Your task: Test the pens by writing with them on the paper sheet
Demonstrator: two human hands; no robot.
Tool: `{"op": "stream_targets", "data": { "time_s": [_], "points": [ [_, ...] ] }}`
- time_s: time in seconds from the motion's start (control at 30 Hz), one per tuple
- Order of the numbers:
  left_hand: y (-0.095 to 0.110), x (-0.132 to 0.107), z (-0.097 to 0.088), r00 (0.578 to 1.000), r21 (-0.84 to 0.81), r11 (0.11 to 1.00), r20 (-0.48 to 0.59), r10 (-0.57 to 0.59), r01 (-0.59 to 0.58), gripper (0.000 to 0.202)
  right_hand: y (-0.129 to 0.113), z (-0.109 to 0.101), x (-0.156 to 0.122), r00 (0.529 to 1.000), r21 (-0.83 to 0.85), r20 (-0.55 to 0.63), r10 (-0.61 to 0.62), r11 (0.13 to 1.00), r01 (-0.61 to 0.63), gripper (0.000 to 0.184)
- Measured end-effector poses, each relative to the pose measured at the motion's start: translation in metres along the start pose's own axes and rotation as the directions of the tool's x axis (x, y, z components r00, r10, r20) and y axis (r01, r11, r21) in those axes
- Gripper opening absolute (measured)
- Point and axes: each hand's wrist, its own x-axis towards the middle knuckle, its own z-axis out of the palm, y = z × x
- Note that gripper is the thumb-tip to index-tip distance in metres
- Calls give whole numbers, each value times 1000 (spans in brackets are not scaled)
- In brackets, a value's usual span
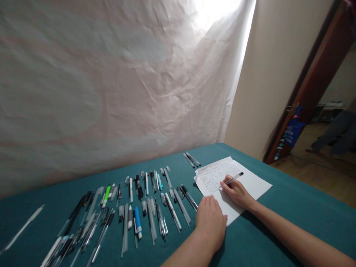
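The right hand (236, 191) has a clear pen (234, 178) in its grip; the thumb and fingers pinch it, and its dark end points up and away to the right; the pen is just over a white page (213, 174) full of small writing; I cannot tell if the tip touches it. The page lies on more white paper (254, 181), which sits on the green table (303, 204).

The left hand (210, 218) rests palm down by the near left edge of the paper; its grip is flat, with the fingers side by side.

Many more pens (152, 220) lie to the left of that hand, in rough rows; 1 is bright green (106, 195) and 1 is a fat blue pen (138, 221); the ones at the near left look blurry. A small bunch of pens (191, 160) lies near the far left corner of the page. A big wrinkly pale sheet (111, 74) hangs behind the table; at the right, a blue bag (294, 131) hangs by a brown door frame (314, 70).
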Motion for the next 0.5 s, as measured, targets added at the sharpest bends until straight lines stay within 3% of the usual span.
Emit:
{"op": "stream_targets", "data": {
  "time_s": [0.5],
  "points": [
    [1,0,-2,1000,-2,1000,10,-10,10,50,3,-1,-1,1000,-15,4,-3,1000,3,22]
  ]
}}
